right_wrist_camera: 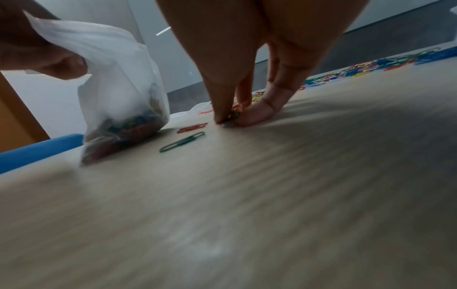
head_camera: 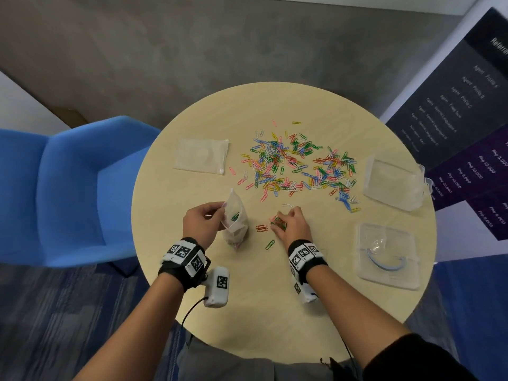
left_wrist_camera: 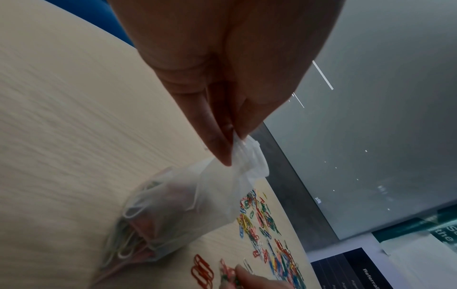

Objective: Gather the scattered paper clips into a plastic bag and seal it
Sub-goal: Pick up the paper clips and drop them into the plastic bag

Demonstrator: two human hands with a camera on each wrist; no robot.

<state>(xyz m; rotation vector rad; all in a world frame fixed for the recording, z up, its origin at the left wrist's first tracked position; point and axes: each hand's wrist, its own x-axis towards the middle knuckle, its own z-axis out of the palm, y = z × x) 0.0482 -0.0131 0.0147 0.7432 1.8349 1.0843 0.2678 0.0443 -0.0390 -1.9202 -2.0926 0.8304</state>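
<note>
A clear plastic bag (head_camera: 235, 224) partly filled with coloured paper clips stands on the round table (head_camera: 209, 298). My left hand (head_camera: 204, 220) pinches the bag's (left_wrist_camera: 188, 197) top edge and holds its mouth open; the same bag (right_wrist_camera: 118, 93) shows at the left of the right wrist view. My right hand (head_camera: 287, 222) is just right of the bag, its fingertips (right_wrist_camera: 257, 113) pinching a small bunch of clips (right_wrist_camera: 233, 117) against the tabletop. A large scatter of paper clips (head_camera: 297, 163) lies farther back. Red clips (head_camera: 261, 228) and a green clip (head_camera: 270, 244) lie between the hands.
An empty flat zip bag (head_camera: 202, 155) lies at the back left. Another clear bag (head_camera: 393, 182) is at the right edge, and a clear plastic container (head_camera: 387, 254) sits at the front right. A blue chair (head_camera: 68, 188) stands left of the table.
</note>
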